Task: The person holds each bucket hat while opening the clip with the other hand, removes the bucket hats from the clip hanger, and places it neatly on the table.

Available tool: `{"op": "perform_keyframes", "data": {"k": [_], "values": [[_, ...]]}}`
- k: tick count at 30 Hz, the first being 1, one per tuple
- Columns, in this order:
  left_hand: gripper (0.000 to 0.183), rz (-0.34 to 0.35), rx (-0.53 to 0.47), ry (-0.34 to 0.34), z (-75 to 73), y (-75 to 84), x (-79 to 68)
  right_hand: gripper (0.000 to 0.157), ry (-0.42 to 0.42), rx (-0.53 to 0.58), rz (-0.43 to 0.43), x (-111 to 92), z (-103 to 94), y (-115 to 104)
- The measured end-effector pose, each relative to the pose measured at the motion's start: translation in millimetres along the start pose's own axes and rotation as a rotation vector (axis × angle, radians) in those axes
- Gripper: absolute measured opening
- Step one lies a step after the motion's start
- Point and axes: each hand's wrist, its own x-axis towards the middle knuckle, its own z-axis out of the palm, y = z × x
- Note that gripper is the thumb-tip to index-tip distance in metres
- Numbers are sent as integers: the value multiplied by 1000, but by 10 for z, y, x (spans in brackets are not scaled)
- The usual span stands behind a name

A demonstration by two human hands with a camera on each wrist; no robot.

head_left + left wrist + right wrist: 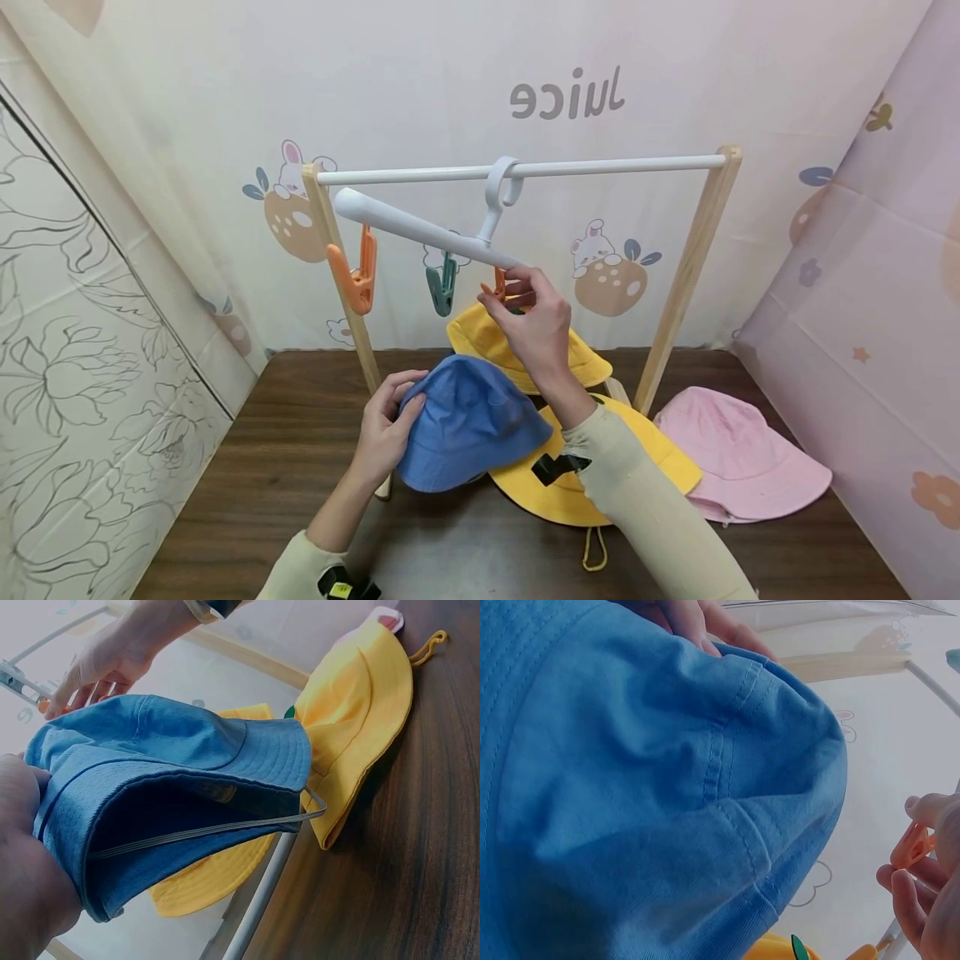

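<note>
Mirrored "Juice" is appearing on the far curtain. Your left hand is gripping one blue hat above the worktop; your right hand is pinching one of two orange clips. Three other hats are showing rightward.

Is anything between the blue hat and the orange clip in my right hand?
Nothing visible blocks the gap between the blue hat and the orange clip your right hand pinches; the farther yellow hat seems to lie behind it.
</note>
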Motion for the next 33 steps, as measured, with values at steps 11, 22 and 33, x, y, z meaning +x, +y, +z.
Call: {"op": "perform_keyframes", "data": {"k": [11, 22, 33], "values": [[31, 38, -4, -15, -9, 26, -43, 42, 8, 3, 0, -34, -40, 32], [32, -22, 30, -11, -18, 44, -83, 40, 10, -13, -11, -54, -32, 22], [32, -25, -7, -9, -39, 59, -110, 39, 20, -7, -6, -84, -41, 45]]}}
